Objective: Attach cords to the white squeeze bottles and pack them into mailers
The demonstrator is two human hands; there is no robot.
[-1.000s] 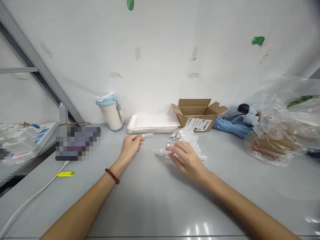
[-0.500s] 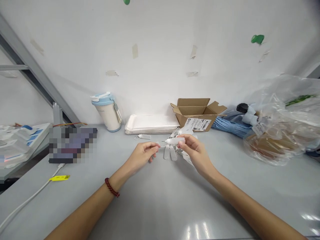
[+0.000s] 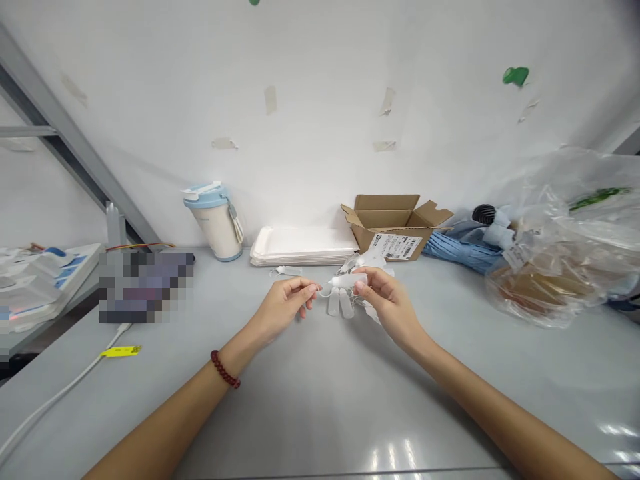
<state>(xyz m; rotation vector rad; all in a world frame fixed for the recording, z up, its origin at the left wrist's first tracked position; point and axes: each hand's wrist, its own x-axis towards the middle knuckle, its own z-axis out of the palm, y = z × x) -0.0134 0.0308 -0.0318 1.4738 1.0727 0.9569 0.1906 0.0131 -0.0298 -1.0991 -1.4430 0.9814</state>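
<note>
1. You are pinching a small plastic dropper bottle (image 3: 349,282) between the thumb and fingertips of your right hand (image 3: 393,308), holding it roughly level above the grey table (image 3: 320,413).
2. Your left hand (image 3: 285,308) is bringing its fingertips together just beside the bottle's thin tip; you cannot tell what they are pinching.
3. A cluster of similar bottles (image 3: 340,303) is lying beneath your hands, just in front of a cardboard box (image 3: 387,227).
</note>
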